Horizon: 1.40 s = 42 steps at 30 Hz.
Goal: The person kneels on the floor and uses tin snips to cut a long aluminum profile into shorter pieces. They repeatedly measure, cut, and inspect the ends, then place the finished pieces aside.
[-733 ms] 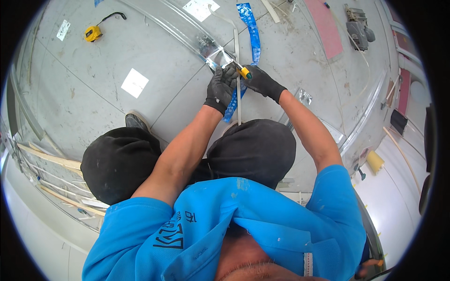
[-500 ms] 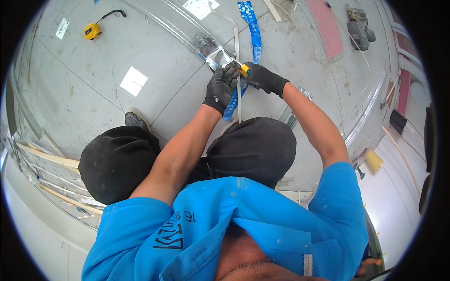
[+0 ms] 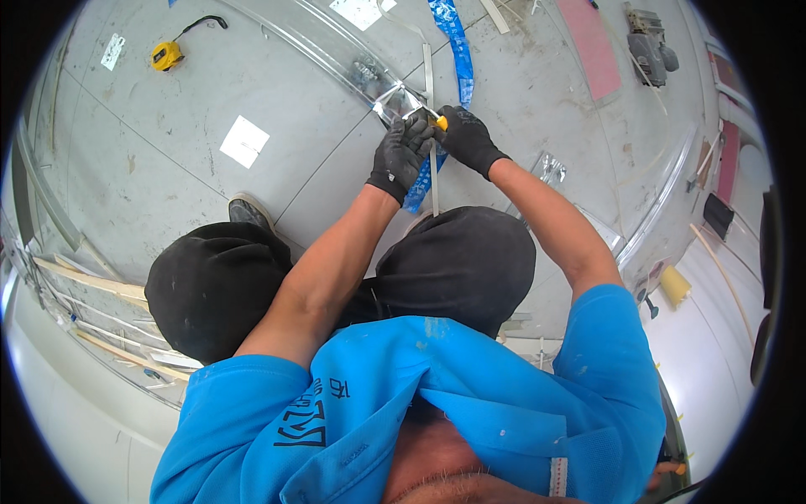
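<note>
A long metal profile [image 3: 336, 63], shiny and wrapped in clear film, runs from the far left to a bright silvery end in front of me. My left hand [image 3: 400, 155], in a black glove, is closed at that end, its fingers curled; the exact grip is partly hidden. In my gloved right hand [image 3: 470, 141] is a screwdriver [image 3: 441, 123] with a yellow handle, its thin shaft slanting toward the profile's end. Blue printed tape or film [image 3: 459, 63] and a narrow pale strip [image 3: 434, 181] pass beneath and beside my hands.
A yellow tape measure [image 3: 166, 56] lies far left, with a white sheet [image 3: 244, 141] nearer. At the far right are a pink strip [image 3: 589, 50] and a grey power tool [image 3: 649, 55]. Wooden strips [image 3: 92, 280] lie left of my knee, a yellow roll [image 3: 674, 286] at right.
My right hand has turned and shifted slightly left, now covering more of the screwdriver's handle. My left hand stays by the profile's end. The whole view has shifted slightly.
</note>
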Tool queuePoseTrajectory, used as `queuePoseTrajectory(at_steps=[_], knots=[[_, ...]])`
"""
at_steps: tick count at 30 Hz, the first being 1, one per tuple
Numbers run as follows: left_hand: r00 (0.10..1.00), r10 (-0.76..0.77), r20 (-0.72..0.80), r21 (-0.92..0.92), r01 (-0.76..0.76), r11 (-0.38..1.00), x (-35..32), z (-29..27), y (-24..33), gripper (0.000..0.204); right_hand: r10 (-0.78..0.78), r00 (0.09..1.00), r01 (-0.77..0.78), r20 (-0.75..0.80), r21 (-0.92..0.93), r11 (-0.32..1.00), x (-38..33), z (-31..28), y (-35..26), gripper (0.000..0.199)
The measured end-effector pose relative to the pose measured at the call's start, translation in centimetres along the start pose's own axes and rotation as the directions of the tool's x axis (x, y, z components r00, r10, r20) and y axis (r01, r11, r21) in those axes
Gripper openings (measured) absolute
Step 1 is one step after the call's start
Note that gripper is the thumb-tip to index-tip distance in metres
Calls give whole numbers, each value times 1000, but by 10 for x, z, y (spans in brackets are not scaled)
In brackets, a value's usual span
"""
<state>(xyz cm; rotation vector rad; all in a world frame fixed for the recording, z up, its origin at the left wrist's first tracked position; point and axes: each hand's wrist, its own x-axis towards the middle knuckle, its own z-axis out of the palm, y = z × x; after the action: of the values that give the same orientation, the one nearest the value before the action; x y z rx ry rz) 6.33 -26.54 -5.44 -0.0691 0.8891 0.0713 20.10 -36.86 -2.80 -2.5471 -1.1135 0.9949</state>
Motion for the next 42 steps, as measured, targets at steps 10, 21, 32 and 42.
queuePoseTrajectory(at_steps=[10,21,32,42], knots=[[999,25,-30,48,-23,999,-1,-6,-1,44,-5,994,-1,-105,-59,998,-3,12,-4,28],[996,70,-63,178,-58,982,2,0,1,50,-24,975,9,-219,-71,997,2,21,-4,21],[964,241,-113,174,-219,960,19,-23,30,40,-15,995,17,102,-17,1000,-9,-19,12,18],[971,223,-88,221,-199,955,-43,-10,28,39,-430,727,412,-535,-161,897,-10,-21,26,55]])
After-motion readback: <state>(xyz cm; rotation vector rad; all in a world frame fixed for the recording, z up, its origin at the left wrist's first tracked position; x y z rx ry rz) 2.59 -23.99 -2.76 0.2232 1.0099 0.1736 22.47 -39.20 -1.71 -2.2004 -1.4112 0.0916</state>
